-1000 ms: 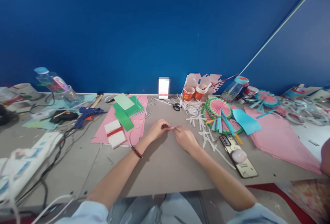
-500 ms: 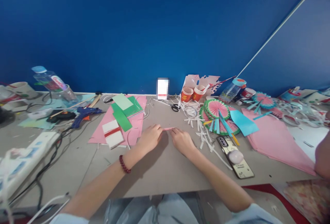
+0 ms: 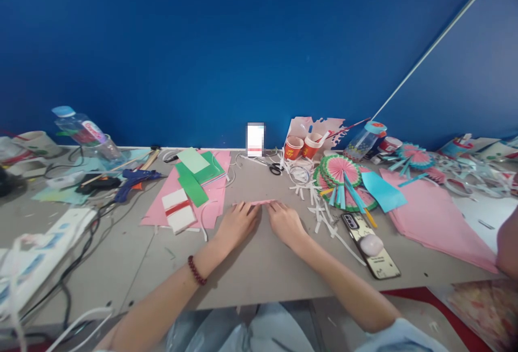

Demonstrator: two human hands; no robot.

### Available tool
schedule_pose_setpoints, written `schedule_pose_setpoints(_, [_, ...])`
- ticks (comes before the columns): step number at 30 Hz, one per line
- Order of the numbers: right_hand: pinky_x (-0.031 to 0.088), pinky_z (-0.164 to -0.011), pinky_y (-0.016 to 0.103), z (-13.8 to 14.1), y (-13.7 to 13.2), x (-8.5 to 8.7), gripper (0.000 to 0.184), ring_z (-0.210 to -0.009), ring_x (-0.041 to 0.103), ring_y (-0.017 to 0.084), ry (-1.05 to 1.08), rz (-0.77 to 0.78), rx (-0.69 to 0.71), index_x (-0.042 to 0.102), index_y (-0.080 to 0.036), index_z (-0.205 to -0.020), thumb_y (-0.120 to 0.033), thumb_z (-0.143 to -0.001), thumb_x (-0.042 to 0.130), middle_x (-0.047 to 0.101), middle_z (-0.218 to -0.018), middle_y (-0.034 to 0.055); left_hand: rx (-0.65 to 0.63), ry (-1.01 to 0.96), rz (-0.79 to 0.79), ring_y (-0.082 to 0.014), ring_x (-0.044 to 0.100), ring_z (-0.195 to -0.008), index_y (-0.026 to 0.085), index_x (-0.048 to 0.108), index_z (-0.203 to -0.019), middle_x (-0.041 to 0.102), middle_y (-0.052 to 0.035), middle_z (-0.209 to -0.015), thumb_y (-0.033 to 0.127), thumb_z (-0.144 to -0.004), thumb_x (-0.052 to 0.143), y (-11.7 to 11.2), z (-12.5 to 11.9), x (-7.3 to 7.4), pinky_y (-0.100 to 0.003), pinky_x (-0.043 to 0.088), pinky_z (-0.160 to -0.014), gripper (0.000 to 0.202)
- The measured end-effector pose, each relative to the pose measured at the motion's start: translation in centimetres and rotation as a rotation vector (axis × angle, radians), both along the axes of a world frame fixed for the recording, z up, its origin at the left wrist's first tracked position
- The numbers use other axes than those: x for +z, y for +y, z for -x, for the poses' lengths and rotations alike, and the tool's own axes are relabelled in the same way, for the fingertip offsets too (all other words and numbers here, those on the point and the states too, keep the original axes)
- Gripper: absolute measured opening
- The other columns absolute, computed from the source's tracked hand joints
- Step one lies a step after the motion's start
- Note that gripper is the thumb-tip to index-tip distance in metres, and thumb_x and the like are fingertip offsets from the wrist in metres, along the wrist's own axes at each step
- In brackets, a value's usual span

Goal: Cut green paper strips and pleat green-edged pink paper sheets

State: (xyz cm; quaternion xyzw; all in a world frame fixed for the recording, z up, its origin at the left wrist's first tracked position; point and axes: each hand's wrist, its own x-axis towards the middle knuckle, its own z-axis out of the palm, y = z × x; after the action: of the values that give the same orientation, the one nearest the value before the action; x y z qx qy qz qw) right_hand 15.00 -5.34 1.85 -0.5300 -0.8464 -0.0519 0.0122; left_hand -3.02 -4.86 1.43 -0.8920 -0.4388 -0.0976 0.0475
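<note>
A narrow folded pink paper strip (image 3: 262, 202) lies flat on the grey table (image 3: 251, 265) in front of me. My left hand (image 3: 238, 224), with a dark red bead bracelet on the wrist, lies palm down with its fingers stretched onto the strip's left end. My right hand (image 3: 285, 222) lies the same way, its fingertips pressing the strip's right part. Most of the strip is hidden under the fingers.
Pink sheets with green cards (image 3: 197, 175) and a white-and-red pad (image 3: 177, 209) lie to the left. A blue glue gun (image 3: 133, 180), cables and a power strip (image 3: 44, 244) sit further left. Right: paper fans (image 3: 342, 175), white scraps, a phone (image 3: 370, 245), scissors (image 3: 277, 168), two red cups (image 3: 301, 147).
My hands lowered the pink strip from a pinch above the table and now press it flat with stretched fingers. The left forearm shifted left.
</note>
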Motion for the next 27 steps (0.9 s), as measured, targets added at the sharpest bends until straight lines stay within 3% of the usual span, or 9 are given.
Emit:
schedule_pose_setpoints(21, [0.05, -0.08, 0.035, 0.3, -0.3, 0.2, 0.034, -0.099, 0.058, 0.024, -0.072, -0.03, 0.008, 0.054, -0.01, -0.121, -0.01, -0.088, 0.045, 0.061, -0.11, 0.0165, -0.011, -0.066, 0.03, -0.0249, 0.048, -0.103, 0.021, 0.051, -0.125, 0.053, -0.0096, -0.111, 0.024, -0.09, 0.044, 0.9, 0.7, -1.0, -0.04, 0.04, -0.088, 0.036])
schedule_pose_setpoints(27, [0.048, -0.086, 0.032, -0.1, 0.0, -0.2, 0.034, -0.104, 0.056, 0.022, -0.027, -0.008, 0.008, 0.055, -0.012, -0.122, -0.011, -0.089, 0.045, 0.061, -0.113, 0.0154, -0.039, -0.132, 0.039, -0.024, 0.048, -0.102, 0.024, 0.052, -0.125, 0.053, -0.009, -0.11, 0.021, -0.089, 0.043, 1.2, 1.1, -1.0, -0.04, 0.04, -0.088, 0.038])
